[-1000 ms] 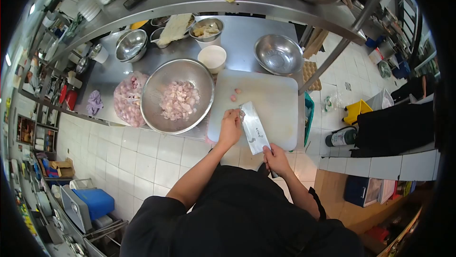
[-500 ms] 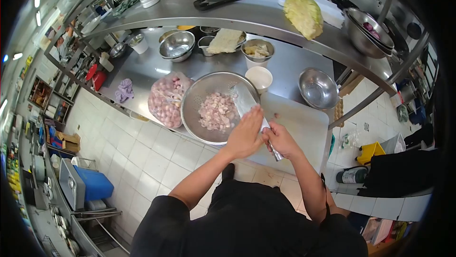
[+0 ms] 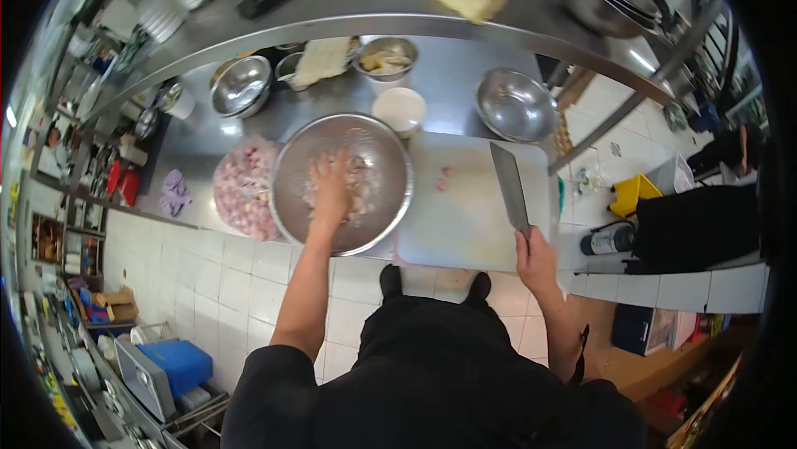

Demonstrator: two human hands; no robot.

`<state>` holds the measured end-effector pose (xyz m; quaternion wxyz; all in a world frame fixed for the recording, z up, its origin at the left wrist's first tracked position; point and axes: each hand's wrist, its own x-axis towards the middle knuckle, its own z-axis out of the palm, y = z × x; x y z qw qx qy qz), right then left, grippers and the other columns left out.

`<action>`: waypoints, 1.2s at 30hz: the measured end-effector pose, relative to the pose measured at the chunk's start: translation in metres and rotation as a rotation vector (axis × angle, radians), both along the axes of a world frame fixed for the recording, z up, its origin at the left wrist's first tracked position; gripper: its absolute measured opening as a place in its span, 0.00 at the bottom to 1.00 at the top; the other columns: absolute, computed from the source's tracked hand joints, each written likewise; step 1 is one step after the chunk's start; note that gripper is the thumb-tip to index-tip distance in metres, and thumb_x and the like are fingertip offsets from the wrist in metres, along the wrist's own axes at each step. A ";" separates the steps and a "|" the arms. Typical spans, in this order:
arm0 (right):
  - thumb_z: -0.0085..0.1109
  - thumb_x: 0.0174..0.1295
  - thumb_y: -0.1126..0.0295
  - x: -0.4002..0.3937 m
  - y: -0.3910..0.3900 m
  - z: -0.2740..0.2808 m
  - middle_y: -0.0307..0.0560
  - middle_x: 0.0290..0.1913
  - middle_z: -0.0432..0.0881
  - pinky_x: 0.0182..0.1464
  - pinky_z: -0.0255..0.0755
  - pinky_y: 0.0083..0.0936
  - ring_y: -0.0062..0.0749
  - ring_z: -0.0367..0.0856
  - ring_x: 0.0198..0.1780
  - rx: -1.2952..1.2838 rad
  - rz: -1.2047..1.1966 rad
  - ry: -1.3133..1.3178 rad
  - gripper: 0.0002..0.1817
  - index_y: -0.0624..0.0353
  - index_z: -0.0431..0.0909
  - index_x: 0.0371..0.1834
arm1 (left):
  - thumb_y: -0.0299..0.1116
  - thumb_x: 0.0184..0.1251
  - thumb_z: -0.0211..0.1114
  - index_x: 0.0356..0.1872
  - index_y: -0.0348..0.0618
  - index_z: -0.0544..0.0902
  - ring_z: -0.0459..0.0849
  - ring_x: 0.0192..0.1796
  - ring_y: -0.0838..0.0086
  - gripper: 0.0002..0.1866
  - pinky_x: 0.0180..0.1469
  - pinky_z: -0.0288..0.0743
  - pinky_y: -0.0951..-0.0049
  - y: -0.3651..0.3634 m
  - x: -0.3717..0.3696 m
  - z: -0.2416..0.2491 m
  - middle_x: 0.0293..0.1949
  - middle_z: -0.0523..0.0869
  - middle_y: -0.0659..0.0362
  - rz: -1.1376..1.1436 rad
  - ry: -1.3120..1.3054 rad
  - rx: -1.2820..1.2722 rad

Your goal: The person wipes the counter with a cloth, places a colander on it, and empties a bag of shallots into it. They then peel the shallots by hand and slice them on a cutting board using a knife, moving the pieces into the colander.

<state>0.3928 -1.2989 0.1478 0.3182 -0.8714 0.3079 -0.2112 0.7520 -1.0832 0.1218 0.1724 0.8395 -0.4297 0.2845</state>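
Note:
My left hand (image 3: 334,187) is down inside a large steel bowl (image 3: 390,162), its fingers spread over chopped pinkish shallots (image 3: 363,186). Some of the pieces are hidden beneath the palm. In my right hand (image 3: 538,260) is the handle of a cleaver (image 3: 510,186), its broad blade pointing away from me above the right side of a white cutting board (image 3: 457,237). A few small shallot bits (image 3: 444,179) lie on the board. Left of the bowl rests a clear plastic bag of whole shallots (image 3: 246,187).
Behind the bowl stand a white tub (image 3: 399,111), a steel bowl of yellowish pieces (image 3: 387,58) and another steel bowl (image 3: 241,88). One more steel bowl (image 3: 516,106) sits beyond the board. A metal shelf (image 3: 357,24) crosses above the table's back; a purple cloth (image 3: 174,194) lies left.
My hands have parted. The left left the cleaver and went into the bowl among the shallots. The right carried the cleaver rightward, from the bowl to above the board. The view has shifted.

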 end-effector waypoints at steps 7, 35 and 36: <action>0.45 0.73 0.66 -0.040 -0.049 -0.041 0.68 0.25 0.80 0.33 0.72 0.59 0.69 0.80 0.30 0.005 -0.002 0.492 0.11 0.64 0.64 0.47 | 0.39 0.66 0.65 0.35 0.41 0.86 0.88 0.33 0.57 0.11 0.32 0.78 0.60 -0.086 -0.087 0.066 0.32 0.87 0.47 0.247 0.585 -0.035; 0.52 0.64 0.71 0.047 -0.038 -0.053 0.68 0.31 0.83 0.37 0.75 0.56 0.64 0.83 0.35 0.084 0.104 0.465 0.15 0.64 0.64 0.50 | 0.19 0.62 0.62 0.39 0.36 0.82 0.82 0.43 0.52 0.06 0.44 0.77 0.57 -0.159 -0.183 -0.054 0.39 0.83 0.51 -0.665 0.928 -0.011; 0.52 0.64 0.71 0.046 -0.037 -0.053 0.68 0.31 0.83 0.37 0.75 0.56 0.64 0.83 0.35 0.079 0.122 0.476 0.15 0.64 0.64 0.50 | 0.19 0.62 0.62 0.39 0.36 0.82 0.82 0.43 0.52 0.06 0.44 0.77 0.57 -0.159 -0.183 -0.056 0.39 0.83 0.51 -0.649 0.936 -0.023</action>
